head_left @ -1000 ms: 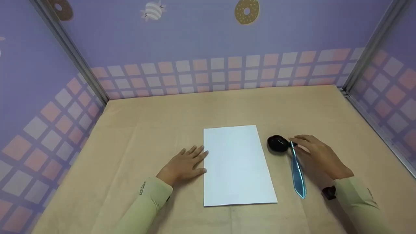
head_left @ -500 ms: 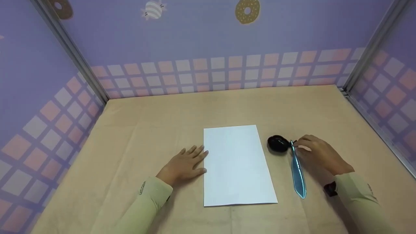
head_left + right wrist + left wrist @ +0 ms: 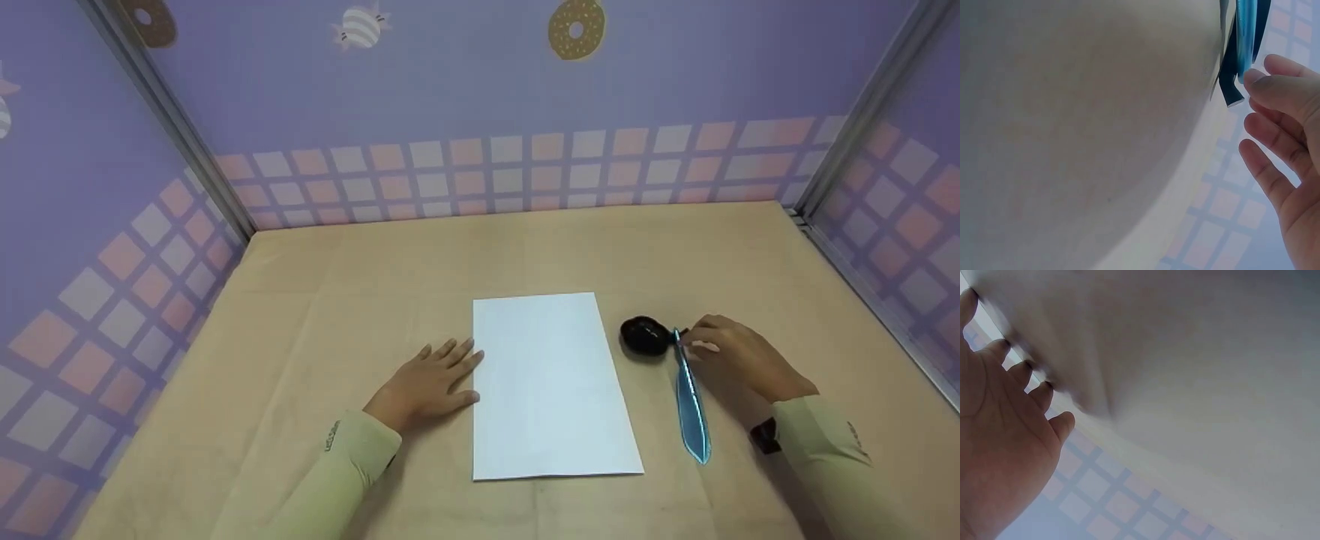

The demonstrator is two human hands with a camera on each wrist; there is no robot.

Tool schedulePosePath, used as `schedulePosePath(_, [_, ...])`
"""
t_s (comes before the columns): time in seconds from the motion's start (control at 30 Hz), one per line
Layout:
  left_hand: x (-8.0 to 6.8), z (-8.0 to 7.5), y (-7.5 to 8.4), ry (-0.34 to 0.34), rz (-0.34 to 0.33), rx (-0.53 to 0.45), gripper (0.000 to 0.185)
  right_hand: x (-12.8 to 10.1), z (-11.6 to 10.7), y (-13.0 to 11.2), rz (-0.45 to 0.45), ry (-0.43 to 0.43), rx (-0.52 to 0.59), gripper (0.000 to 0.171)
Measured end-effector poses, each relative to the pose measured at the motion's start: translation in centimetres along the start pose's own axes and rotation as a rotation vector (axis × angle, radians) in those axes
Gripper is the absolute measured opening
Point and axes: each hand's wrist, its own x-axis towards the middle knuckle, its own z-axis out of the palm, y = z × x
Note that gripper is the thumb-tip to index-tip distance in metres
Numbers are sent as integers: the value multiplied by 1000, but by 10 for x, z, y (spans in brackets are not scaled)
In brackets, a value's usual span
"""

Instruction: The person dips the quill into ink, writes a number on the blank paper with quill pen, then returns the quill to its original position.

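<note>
My left hand (image 3: 426, 386) lies flat with spread fingers, its fingertips on the left edge of a white sheet of paper (image 3: 551, 390). In the left wrist view its fingers (image 3: 1002, 349) reach that edge. To the right of the sheet is a shiny black oval dish (image 3: 643, 336) with a short stem. A slim, translucent blue leaf-shaped tool (image 3: 691, 420) rests with its narrow end across that stem. My right hand (image 3: 739, 356) pinches this end between thumb and fingertips. In the right wrist view the thumb (image 3: 1261, 84) touches the blue tip (image 3: 1247, 45); the remaining fingers are bent.
A beige cloth (image 3: 360, 262) covers the table. Purple walls (image 3: 465, 82) with pink and white squares stand behind it and at both sides, with metal posts (image 3: 172, 127) at the corners.
My right fingers have drawn slightly back to the right and bent more at the blue tool's narrow end. The left hand, paper, dish and tool keep their places; the view shifted slightly.
</note>
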Motion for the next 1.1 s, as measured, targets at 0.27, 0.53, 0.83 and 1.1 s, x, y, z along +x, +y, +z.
schedulePosePath(0.27, [1,2,0,2,-6,11,70,1,-1,-2,2,-32,16,27])
schedulePosePath(0.53, [3,2,0,-11,-14,10,69,2,-2,-3,45,-106,67,33])
schedulePosePath(0.83, [1,2,0,-4,-18,11,69,5,-1,-3,40,-138,75,36])
schedulePosePath(1.1, [0,3,1,7,-20,5,68,7,-1,-4,38,-174,82,35])
